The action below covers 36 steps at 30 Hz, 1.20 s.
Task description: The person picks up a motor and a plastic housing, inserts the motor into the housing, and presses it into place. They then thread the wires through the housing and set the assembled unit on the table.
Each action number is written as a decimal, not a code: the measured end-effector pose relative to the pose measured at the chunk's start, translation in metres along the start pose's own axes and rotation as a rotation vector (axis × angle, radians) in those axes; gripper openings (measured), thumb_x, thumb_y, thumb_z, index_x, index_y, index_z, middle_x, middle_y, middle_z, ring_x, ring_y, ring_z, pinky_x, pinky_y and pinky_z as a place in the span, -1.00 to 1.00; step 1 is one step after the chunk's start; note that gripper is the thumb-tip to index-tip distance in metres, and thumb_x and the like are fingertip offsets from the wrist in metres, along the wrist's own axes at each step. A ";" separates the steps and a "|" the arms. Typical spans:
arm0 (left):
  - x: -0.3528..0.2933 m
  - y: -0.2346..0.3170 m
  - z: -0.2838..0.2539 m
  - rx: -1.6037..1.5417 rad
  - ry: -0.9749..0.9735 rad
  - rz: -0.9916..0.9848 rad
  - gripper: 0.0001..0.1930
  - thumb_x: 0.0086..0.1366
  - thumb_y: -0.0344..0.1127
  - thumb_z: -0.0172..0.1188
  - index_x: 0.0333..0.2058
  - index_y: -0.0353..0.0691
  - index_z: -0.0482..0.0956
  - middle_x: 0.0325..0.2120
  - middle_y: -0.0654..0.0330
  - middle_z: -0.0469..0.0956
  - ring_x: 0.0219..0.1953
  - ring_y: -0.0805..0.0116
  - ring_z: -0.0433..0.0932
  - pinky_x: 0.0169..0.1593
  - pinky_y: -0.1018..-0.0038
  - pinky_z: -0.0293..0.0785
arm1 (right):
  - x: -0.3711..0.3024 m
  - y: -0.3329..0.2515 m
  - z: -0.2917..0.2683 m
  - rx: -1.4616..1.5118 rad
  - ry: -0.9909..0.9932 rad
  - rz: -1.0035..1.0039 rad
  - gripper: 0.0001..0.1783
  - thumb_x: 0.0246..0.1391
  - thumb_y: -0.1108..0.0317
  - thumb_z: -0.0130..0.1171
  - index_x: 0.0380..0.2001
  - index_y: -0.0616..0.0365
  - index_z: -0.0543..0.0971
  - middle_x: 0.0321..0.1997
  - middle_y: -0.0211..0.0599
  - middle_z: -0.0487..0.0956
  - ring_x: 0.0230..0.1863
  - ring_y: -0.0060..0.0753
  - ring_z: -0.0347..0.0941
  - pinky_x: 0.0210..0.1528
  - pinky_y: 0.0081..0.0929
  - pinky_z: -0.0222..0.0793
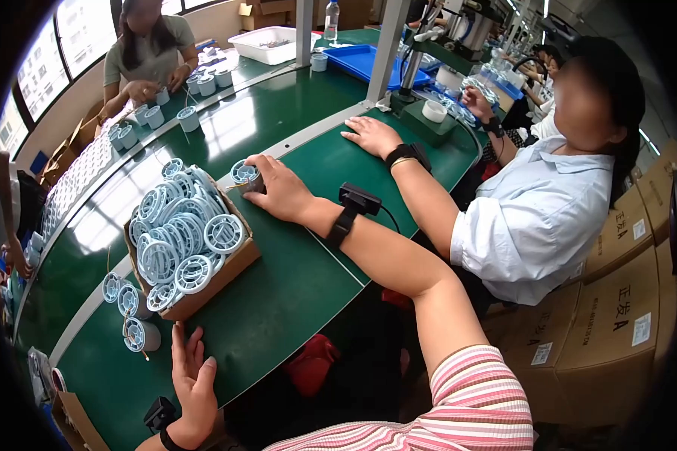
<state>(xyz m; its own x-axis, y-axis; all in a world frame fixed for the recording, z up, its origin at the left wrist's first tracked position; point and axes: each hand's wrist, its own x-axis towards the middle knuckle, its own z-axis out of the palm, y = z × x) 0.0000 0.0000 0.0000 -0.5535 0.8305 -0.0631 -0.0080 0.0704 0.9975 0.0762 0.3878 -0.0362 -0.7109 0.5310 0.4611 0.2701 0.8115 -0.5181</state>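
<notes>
My right hand (287, 194) is closed around a light blue plastic spool (245, 173) with a spoked end and a thin wire sticking out, just beyond the cardboard box's far corner. My left hand (194, 387) is empty, fingers stretched out, beside the near end of the cardboard box (217, 284); whether it touches the box I cannot tell. Heaped above the box's rim are many light blue spoked plastic rings (174, 233). To the left of the box stand several similar spools (137, 334) with thin wire ends.
At right a co-worker rests one hand (376, 137) on the green table (308, 259). Across the moving-belt-like green strip (237, 128), another person handles white cups (188, 119). A white basket (272, 45), a blue tray (353, 64) and a metal post (387, 52) stand at the back. Cartons (602, 338) are stacked at right.
</notes>
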 end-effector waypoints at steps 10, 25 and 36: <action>-0.006 -0.001 -0.031 0.285 -0.485 0.167 -0.36 0.23 -0.54 0.05 0.32 -0.25 0.29 0.40 -0.01 0.15 0.41 0.08 0.20 0.42 0.24 0.10 | -0.004 -0.011 -0.006 0.024 0.131 0.146 -0.11 0.00 0.13 0.41 0.35 -0.01 0.22 0.22 0.00 0.37 0.18 0.17 0.41 0.23 -0.09 0.36; -0.009 0.011 -0.008 1.336 -0.937 0.857 -0.37 0.10 -0.10 0.38 0.17 -0.12 0.51 0.37 -0.08 0.18 0.42 -0.12 0.13 0.40 -0.03 0.08 | -0.008 0.002 -0.015 -0.070 0.206 0.088 -0.15 -0.06 0.07 0.46 0.26 0.06 0.33 0.18 -0.07 0.39 0.13 0.07 0.48 0.13 -0.13 0.47; -0.001 0.018 -0.017 1.205 -0.971 0.812 -0.34 0.15 -0.07 0.39 0.19 -0.20 0.47 0.35 -0.15 0.18 0.36 -0.14 0.23 0.35 -0.02 0.19 | 0.003 -0.029 -0.057 0.295 0.627 0.185 -0.22 -0.04 -0.04 0.48 0.08 0.18 0.35 -0.05 -0.15 0.49 -0.13 -0.22 0.54 -0.10 -0.34 0.51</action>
<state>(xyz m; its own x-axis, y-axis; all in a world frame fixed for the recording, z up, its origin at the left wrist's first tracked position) -0.0138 -0.0085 0.0189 0.5571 0.8291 -0.0477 0.8135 -0.5334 0.2316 0.1035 0.3798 0.0215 -0.1400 0.7654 0.6281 0.1005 0.6421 -0.7600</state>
